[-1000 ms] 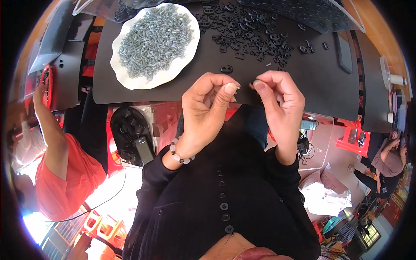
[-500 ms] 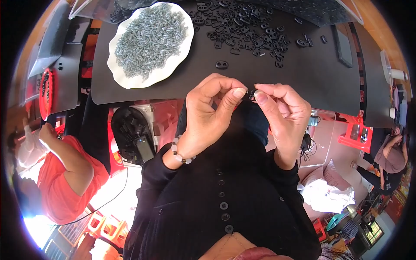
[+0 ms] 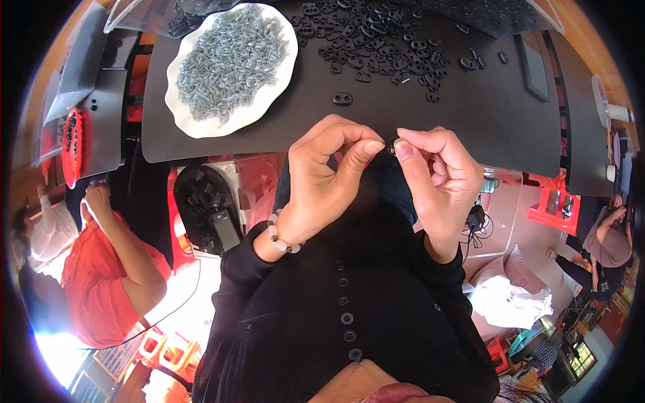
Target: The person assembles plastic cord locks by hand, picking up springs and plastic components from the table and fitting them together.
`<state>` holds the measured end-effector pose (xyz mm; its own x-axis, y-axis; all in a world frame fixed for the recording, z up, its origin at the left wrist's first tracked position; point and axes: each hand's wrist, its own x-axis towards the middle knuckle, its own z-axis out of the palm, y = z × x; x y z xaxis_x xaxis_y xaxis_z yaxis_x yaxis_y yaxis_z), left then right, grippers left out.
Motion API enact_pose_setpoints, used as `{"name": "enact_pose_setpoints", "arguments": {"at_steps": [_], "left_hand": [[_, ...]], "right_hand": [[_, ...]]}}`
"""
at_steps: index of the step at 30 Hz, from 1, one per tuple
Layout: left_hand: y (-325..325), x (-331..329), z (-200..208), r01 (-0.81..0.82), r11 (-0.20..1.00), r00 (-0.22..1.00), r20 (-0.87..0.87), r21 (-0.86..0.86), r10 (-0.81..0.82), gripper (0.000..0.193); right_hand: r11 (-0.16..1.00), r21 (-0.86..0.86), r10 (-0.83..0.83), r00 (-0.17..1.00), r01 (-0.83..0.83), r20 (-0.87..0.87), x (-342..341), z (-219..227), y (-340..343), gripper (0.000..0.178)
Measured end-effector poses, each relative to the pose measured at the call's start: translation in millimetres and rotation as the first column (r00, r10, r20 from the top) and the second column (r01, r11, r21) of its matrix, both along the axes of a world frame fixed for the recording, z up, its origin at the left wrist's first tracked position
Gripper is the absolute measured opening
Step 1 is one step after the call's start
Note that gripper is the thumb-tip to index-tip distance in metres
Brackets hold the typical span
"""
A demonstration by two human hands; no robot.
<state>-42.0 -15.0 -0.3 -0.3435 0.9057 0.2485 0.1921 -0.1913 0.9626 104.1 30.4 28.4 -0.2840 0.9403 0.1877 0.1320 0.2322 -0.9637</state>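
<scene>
Close together over the near edge of the dark table, both my hands are in a fingertip pinch. Between the right thumb and forefinger, my right hand [image 3: 440, 178] grips a small black plastic piece [image 3: 391, 145]. My left hand [image 3: 326, 168], a beaded bracelet at its wrist, has thumb and forefinger pressed together beside that piece; what they hold is too small to make out. Beyond the hands lies a lone black two-hole cord lock [image 3: 342, 99]. Many similar black parts [image 3: 383, 50] are spread farther back. A scalloped white plate [image 3: 173, 101] heaped with small metal springs [image 3: 232, 67] stands at left.
A dark flat slab [image 3: 533, 70] lies at the table's right. Below the table, at left, is a black container [image 3: 201, 208] with a phone in it. A red dish [image 3: 72, 148] rests on the neighbouring table, near a person in an orange-red shirt [image 3: 111, 282].
My hands stay nearly in place, left fingertips slightly closer to the black piece. At left, the co-worker's arm and hand have moved.
</scene>
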Motion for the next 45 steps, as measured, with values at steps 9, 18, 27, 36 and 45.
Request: {"name": "enact_pose_setpoints", "arguments": {"at_steps": [9, 18, 27, 36, 45], "left_hand": [[0, -1, -1, -0.018, 0.999, 0.999, -0.047, 0.037, 0.019, 0.005], [0, -1, 0, -0.019, 0.999, 0.995, -0.094, 0.029, 0.021, 0.005], [-6, -6, 6, 0.016, 0.992, 0.97, 0.241, -0.123, 0.015, 0.017], [-5, -3, 7, 0.013, 0.996, 0.984, 0.18, -0.09, 0.003, 0.009], [-6, 1, 3, -0.044, 0.995, 0.994, 0.092, -0.093, 0.052, 0.007]], "right_hand": [[1.0, 0.025, 0.009, 1.0, -0.009, 0.015, -5, -4, -3, 0.011], [1.0, 0.013, 0.026, 0.999, -0.026, 0.028, -6, -3, -1, 0.009], [0.996, -0.076, 0.028, 0.993, -0.038, -0.119, -7, -6, 0, 0.008], [0.998, -0.055, 0.029, 0.997, -0.033, -0.073, -7, -6, -2, 0.008], [0.998, -0.025, 0.059, 0.998, -0.059, 0.02, -10, 5, -4, 0.006]]}}
